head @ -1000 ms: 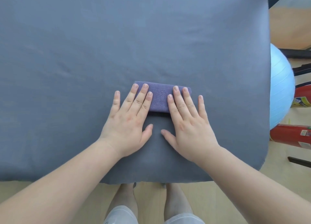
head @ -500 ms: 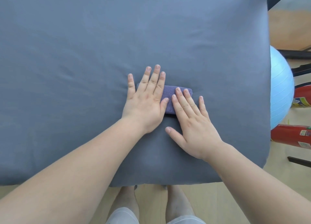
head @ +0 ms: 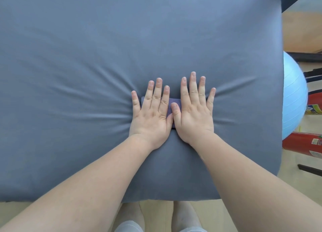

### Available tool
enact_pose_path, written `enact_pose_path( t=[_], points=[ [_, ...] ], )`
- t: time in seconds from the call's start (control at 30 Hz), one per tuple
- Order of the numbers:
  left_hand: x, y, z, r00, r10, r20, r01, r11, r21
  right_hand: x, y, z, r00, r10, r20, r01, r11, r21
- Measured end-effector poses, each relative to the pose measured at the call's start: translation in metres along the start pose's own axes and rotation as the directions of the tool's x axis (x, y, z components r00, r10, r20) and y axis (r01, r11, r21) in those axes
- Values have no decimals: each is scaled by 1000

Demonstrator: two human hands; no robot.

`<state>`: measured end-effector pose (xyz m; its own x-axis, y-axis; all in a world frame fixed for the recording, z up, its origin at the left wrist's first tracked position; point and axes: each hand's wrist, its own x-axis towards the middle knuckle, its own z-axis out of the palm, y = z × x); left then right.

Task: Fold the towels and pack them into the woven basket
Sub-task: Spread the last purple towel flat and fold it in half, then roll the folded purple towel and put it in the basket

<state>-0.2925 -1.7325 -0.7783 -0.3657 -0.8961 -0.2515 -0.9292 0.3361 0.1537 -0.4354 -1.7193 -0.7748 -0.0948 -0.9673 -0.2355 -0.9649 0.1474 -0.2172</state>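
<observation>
Two hands press down side by side on a small folded purple towel (head: 172,100), which lies on a padded bed covered with a smooth grey-blue sheet (head: 87,57), toward its near edge. The left hand (head: 151,116) covers the towel's left part and the right hand (head: 193,113) its right part, so only a narrow purple strip shows between them, plus a sliver beside the left little finger. Each grip is open: fingers straight and slightly spread, palms flat, nothing curled round the cloth. The fingertips reach past the towel's far edge onto the sheet. Creases in the sheet radiate outward from the towel to both sides. Right of the towel, beyond the bed's edge, sit a pale blue inflatable ball (head: 294,99) and, nearer than it, a red labelled cylinder (head: 303,144). Nearer than the towel, past the bed's edge, two feet (head: 184,216) stand on a light wooden floor (head: 156,214).
</observation>
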Motion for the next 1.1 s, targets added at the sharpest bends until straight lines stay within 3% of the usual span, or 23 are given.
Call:
enact_pose_path(
  t=[0.5, 0.67, 0.8, 0.9, 1.0, 1.1],
  points=[
    [8, -1, 1, 990, -15, 140, 9, 999, 44, 8, 0, 9, 998, 16, 61, -13, 999, -46],
    [0, -5, -35, 980, 41, 194, -34, 999, -41, -9, 10, -18, 983, -150, 106, 150, 989, 4],
    [-6, -8, -72, 973, -12, 231, 38, 993, -111, -29, 8, -38, 957, -279, 79, 279, 960, 12],
    [-17, -13, -98, 942, -124, 312, 153, 986, -68, -37, 1, -66, 941, -234, 243, 243, 970, -8],
    [-39, -13, -128, 879, -227, 419, 372, 877, -305, -49, -2, -98, 921, -174, 349, 142, 983, 114],
    [-70, -4, -166, 866, -261, 426, 479, 673, -563, -73, -2, -143, 911, -210, 354, 122, 959, 256]
  ],
)
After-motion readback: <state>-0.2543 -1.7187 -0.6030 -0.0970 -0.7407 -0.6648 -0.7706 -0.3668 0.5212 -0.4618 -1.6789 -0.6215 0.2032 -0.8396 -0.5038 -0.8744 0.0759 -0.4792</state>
